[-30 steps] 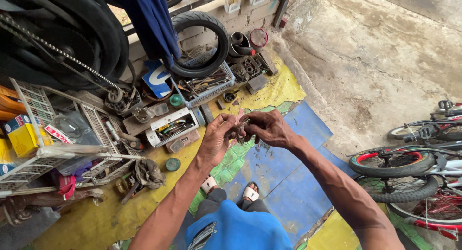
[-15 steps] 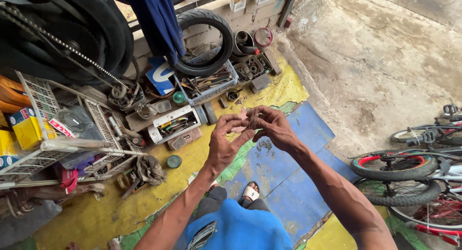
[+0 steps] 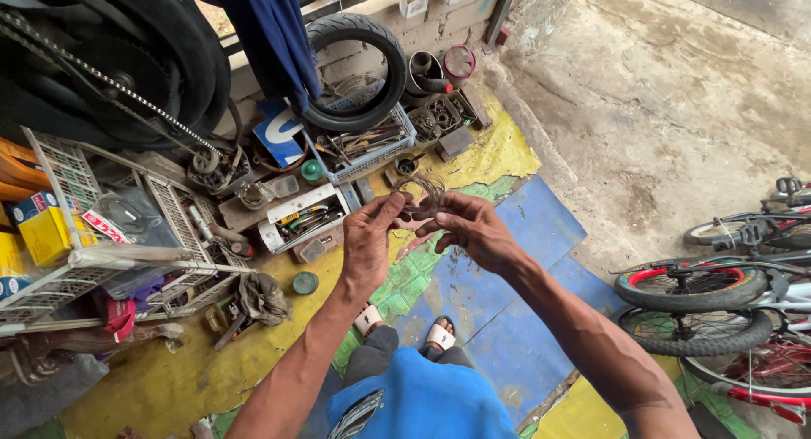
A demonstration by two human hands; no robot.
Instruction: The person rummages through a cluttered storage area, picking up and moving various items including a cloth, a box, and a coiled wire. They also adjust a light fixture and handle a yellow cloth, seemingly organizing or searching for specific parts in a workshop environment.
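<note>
From the head view, I judge the step in hand to be working loose a small coil of thin grey wire, which sits between both hands above the blue and yellow floor mat. My left hand pinches the coil's near edge with thumb and fingers closed on it; my right hand grips the other side, fingers curled. Both forearms reach forward, wrists meeting. Next, I think, calls for a steady pinch while turning the coil. A white tool tray lies nearby.
</note>
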